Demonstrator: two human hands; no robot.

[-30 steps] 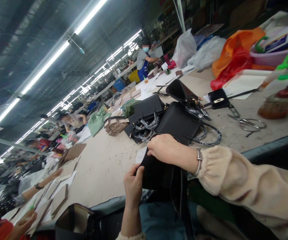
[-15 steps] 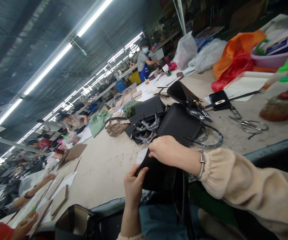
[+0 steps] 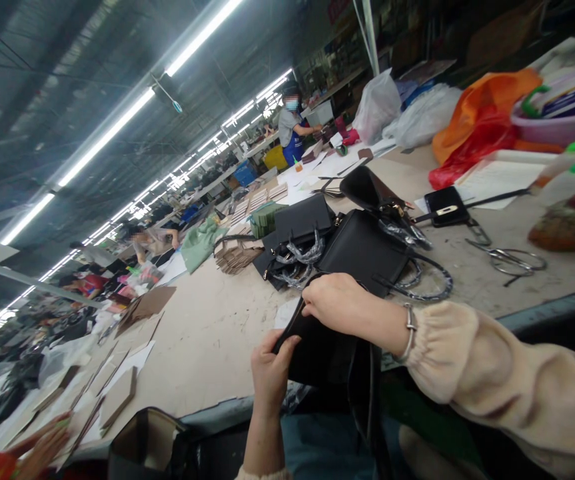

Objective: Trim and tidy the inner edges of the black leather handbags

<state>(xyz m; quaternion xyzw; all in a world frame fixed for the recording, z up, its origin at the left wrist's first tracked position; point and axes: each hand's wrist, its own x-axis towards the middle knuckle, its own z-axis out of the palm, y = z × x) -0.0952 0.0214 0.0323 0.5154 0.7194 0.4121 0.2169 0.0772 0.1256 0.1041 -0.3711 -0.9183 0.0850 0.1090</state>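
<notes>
A black handbag [image 3: 317, 353] is held at the table's near edge, over my lap, its strap hanging down. My left hand [image 3: 272, 367] pinches the bag's left corner, thumb on the near side. My right hand [image 3: 334, 303] is closed on the upper edge, its fingertips mostly hidden behind the hand. Just beyond lie more black handbags [image 3: 367, 247] with handles wrapped in clear plastic [image 3: 310, 250]. Another black bag [image 3: 367, 187] with gold hardware rests behind them.
To the right are scissors [image 3: 517, 260], a black tag piece [image 3: 446, 205] and a stained glue pot [image 3: 567, 223]. Bundled brown pieces [image 3: 237, 253] and a green cloth [image 3: 201, 241] lie farther left. A co-worker's hands [image 3: 42, 443] show at lower left; another person [image 3: 292, 127] stands at the far end.
The view has shifted slightly, so the scene sits a little right and lower. Both hands keep their hold on the handbag. At lower left, a co-worker's outstretched arm has gone from view.
</notes>
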